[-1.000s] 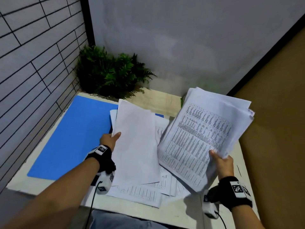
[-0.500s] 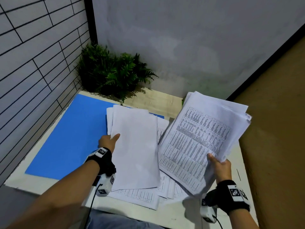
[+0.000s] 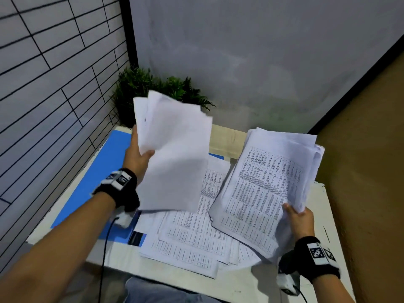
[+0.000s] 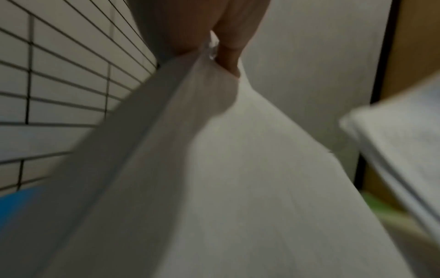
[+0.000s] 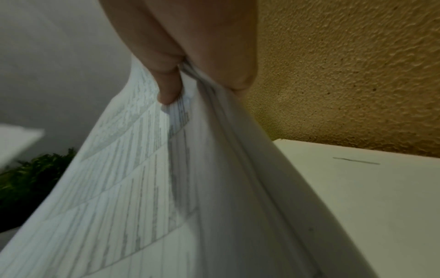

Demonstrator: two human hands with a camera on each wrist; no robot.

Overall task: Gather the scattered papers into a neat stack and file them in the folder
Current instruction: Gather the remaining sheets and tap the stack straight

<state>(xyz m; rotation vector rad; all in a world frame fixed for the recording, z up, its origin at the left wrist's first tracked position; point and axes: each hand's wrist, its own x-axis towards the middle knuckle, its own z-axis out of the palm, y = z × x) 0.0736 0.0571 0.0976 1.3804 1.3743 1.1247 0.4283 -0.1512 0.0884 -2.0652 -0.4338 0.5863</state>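
Gathering is under way: the left hand [image 3: 137, 157] pinches a few blank sheets [image 3: 175, 154], the right hand [image 3: 298, 219] pinches the printed bundle [image 3: 269, 189]; next, probably, merging them squarely.

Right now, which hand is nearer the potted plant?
Left. The left hand holds blank sheets raised just in front of the potted plant; the right hand grips the printed stack at the table's near right.

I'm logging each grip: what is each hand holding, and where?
Left hand pinches a few blank sheets at their left edge; right hand pinches the printed stack at its near right corner.
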